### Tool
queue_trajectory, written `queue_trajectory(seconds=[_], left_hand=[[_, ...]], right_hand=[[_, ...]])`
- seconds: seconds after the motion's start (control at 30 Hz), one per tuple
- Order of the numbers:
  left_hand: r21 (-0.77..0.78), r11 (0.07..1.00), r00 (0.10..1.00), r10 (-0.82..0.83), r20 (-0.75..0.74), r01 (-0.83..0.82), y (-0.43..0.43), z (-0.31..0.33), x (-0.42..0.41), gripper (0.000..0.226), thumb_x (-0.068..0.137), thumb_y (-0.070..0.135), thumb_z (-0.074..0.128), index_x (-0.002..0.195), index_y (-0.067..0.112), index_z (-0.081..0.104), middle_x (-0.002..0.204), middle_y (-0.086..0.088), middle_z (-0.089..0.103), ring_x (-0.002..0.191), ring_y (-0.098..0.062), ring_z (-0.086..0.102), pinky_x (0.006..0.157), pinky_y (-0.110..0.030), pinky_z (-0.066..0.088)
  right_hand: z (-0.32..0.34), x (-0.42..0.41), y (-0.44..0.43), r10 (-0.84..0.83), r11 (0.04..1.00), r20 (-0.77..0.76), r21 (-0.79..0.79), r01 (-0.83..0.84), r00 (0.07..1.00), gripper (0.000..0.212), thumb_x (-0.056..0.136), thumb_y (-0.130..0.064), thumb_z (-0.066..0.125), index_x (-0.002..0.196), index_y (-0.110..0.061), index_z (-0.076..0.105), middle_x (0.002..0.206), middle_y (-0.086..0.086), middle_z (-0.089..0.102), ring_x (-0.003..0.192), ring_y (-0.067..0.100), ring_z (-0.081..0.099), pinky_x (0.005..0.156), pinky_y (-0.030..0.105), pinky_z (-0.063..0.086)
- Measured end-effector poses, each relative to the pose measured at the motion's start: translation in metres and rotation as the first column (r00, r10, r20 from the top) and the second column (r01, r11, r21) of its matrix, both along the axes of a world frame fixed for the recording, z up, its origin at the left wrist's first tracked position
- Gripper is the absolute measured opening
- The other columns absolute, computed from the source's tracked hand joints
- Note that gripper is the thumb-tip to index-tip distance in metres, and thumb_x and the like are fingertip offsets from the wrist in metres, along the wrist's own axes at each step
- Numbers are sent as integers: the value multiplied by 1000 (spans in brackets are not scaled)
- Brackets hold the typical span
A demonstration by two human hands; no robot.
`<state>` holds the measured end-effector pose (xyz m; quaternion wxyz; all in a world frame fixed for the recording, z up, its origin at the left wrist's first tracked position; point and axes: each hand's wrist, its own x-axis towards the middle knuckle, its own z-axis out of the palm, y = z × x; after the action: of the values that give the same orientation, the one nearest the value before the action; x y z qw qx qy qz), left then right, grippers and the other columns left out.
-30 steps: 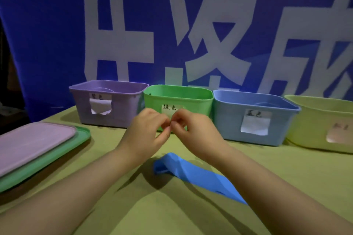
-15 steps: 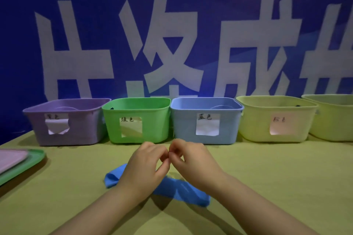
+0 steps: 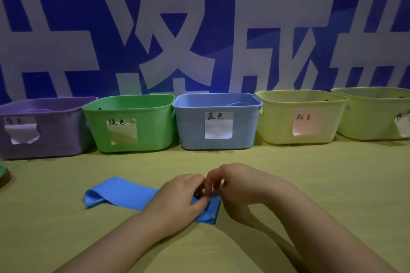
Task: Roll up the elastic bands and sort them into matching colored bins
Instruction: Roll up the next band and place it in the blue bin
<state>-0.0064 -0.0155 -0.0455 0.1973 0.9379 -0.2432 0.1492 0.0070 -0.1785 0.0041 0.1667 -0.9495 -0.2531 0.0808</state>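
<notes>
The blue band (image 3: pixel 124 193) lies flat on the desk (image 3: pixel 310 173) in the lower middle of the frame. Its long axis runs left to right and dips a little toward the right. Its left end, folded over on itself, sits at the lower left, well apart from my hands. Its right end is directly under them, with what looks like a first turn made in it.

My left hand (image 3: pixel 177 199) lies across the band, its fingers (image 3: pixel 200 203) curled and pinching that turned end. My right hand (image 3: pixel 244 186) is just right of the end, its fingers (image 3: pixel 214 182) curled down toward the edge. I cannot tell whether they grip the band, because the contact is hidden.

All the unrolled length lies to the left of my fingers, so I judge the roll must travel leftward along that axis. The blue bin (image 3: pixel 193 126) stands straight behind both hands, in the middle of the row.
</notes>
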Motion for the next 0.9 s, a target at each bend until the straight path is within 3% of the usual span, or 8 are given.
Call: queue_trajectory(seconds=[0.07, 0.2, 0.43, 0.53, 0.6, 0.67, 0.77, 0.9], left_hand=[[-43, 999, 1000, -30, 1, 30, 0, -2, -2, 5, 86, 31, 52, 85, 30, 47, 84, 14, 51, 84, -7, 46, 76, -29, 43], [-120, 990, 997, -77, -9, 76, -1, 1, -9, 13, 87, 25, 51, 99, 29, 54, 95, 15, 54, 91, -2, 46, 81, -23, 40], [-260, 964, 998, -55, 43, 64, -1, 8, -13, 40, 85, 56, 35, 116, 35, 49, 91, 18, 56, 88, 1, 51, 73, -18, 43], [-239, 971, 992, 30, 119, 0, -1, 9, -13, 28, 89, 40, 53, 117, 34, 50, 91, 15, 58, 83, -4, 54, 72, -22, 42], [-232, 972, 979, 71, 190, -26, -1, 9, -11, 20, 87, 30, 54, 105, 38, 50, 84, 12, 58, 77, -9, 53, 66, -26, 40], [-281, 959, 964, 107, 242, -36, 0, 10, -9, 22, 80, 28, 51, 98, 38, 44, 76, 12, 56, 74, -10, 49, 61, -25, 39], [-433, 901, 958, 143, 248, -23, -2, 17, -13, 34, 76, 29, 52, 104, 44, 42, 73, 12, 57, 73, -9, 53, 61, -21, 41], [-550, 833, 967, 88, 237, 59, -4, 28, -22, 34, 78, 40, 53, 108, 51, 43, 91, 18, 61, 68, -3, 60, 58, -14, 44]], right_hand=[[2, 0, -2, 51, 998, -43, -21, -52, 998, 34, 84, -5, 54, 92, -37, 61, 99, -13, 52, 92, 12, 51, 72, 23, 43], [2, -1, -2, 95, 994, -39, -58, -97, 995, 19, 80, -18, 67, 96, -30, 65, 105, -8, 58, 96, 14, 53, 76, 24, 43], [5, 1, -3, 22, 992, 76, 119, -31, 997, 7, 86, -27, 61, 91, -29, 64, 104, -9, 64, 99, 11, 55, 86, 29, 46], [9, -1, -3, -10, 982, 114, 188, -12, 993, 7, 87, -23, 58, 84, -29, 59, 98, -8, 64, 94, 10, 57, 82, 27, 46], [13, -1, -4, -48, 971, 152, 239, 10, 987, 7, 88, -22, 56, 84, -27, 58, 94, -6, 65, 85, 9, 57, 73, 23, 45], [17, -2, -6, -89, 945, 175, 325, 28, 980, 10, 89, -22, 55, 80, -28, 56, 87, -7, 64, 75, 7, 54, 64, 19, 41], [23, -6, -8, -124, 878, 195, 478, 16, 973, 13, 88, -22, 57, 79, -30, 57, 80, -11, 61, 74, 6, 55, 70, 24, 45], [29, -13, -5, -170, 716, 199, 698, -18, 965, 17, 85, -15, 59, 76, -29, 64, 76, -11, 64, 79, 7, 59, 76, 26, 48]])
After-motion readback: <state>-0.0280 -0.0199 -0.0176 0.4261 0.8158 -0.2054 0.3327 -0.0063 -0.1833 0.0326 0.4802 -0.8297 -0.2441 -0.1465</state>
